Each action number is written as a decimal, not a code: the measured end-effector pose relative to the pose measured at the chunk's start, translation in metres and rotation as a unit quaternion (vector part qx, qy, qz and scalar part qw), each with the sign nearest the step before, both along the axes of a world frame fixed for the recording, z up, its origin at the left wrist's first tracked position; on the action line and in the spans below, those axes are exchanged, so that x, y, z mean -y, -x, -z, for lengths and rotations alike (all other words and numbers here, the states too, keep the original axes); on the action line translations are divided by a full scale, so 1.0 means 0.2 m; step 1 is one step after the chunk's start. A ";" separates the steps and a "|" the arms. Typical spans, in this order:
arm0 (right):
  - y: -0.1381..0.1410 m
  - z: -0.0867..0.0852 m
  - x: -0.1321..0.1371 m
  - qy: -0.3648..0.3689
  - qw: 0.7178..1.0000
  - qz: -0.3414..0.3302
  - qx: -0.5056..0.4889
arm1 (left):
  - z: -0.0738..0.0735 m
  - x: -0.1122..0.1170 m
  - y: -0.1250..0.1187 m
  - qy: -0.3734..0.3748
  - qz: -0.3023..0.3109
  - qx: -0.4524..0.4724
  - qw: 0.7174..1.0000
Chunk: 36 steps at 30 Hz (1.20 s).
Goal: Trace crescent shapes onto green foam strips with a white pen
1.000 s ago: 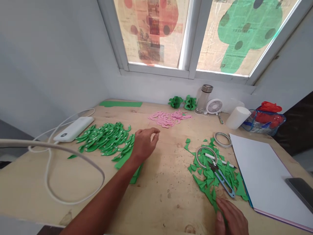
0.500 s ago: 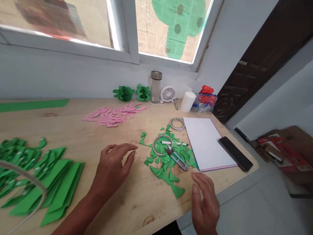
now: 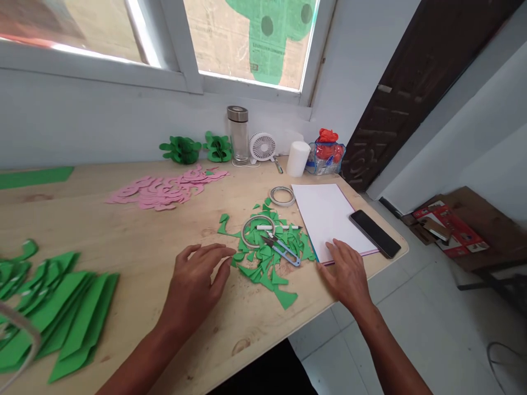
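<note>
My left hand (image 3: 201,274) hovers at or just over the wooden table (image 3: 144,296), fingers curved and apart, with nothing in it. Its fingertips come close to the left edge of a heap of green paper scraps (image 3: 263,269). On that heap lie thread snips (image 3: 282,250) with a blue handle, a white pen (image 3: 282,227) and a roll of tape (image 3: 242,233). My right hand (image 3: 345,274) rests over the near edge of a stack of white paper (image 3: 325,214), its fingers spread. A second tape roll (image 3: 282,196) lies beyond the heap.
A black phone (image 3: 374,233) overlaps the paper's right edge. Pink cut-outs (image 3: 160,192) lie farther back. Folded green strips (image 3: 82,318) are at left. Along the wall stand green paper flowers (image 3: 181,150), a glass bottle (image 3: 239,137), a small fan (image 3: 262,147) and a white roll (image 3: 298,159).
My right hand has moved forward from the table's front edge onto the paper's near edge. My left hand is now closer to the green scraps. The view has shifted right.
</note>
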State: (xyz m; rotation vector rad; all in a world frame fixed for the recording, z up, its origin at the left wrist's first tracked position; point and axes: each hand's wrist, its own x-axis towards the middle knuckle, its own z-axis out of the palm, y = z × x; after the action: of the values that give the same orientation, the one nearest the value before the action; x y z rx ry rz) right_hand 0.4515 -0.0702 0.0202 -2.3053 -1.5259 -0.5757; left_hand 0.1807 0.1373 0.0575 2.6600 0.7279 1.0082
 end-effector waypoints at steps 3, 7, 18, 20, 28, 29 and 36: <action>0.00 0.02 -0.02 0.006 1.000 0.000 0.003 | 0.02 0.02 0.00 0.015 0.001 -0.009 1.000; -0.01 -0.01 -0.01 -0.009 0.999 -0.019 -0.039 | 0.03 0.03 0.00 0.028 0.004 -0.014 1.000; -0.02 -0.09 -0.05 -0.096 0.944 0.031 -0.313 | -0.02 0.10 -0.05 0.043 0.089 0.020 0.995; -0.04 -0.09 -0.05 -0.108 0.932 0.044 -0.343 | -0.04 0.12 -0.06 0.056 0.098 0.021 0.993; -0.07 -0.10 -0.05 -0.153 0.883 0.073 -0.437 | -0.13 0.23 -0.18 0.112 0.155 0.000 0.982; -0.07 -0.10 -0.05 -0.163 0.876 0.079 -0.446 | -0.14 0.25 -0.21 0.114 0.166 -0.002 0.979; -0.07 -0.06 -0.05 -0.243 0.823 0.110 -0.502 | -0.16 0.37 -0.39 0.105 0.211 -0.112 0.965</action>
State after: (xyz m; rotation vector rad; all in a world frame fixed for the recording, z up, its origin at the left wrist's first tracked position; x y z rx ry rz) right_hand 0.4646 -0.0601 0.0319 -1.8400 -0.5208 0.2161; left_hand 0.2586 0.0630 0.0888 2.6010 0.2607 0.4961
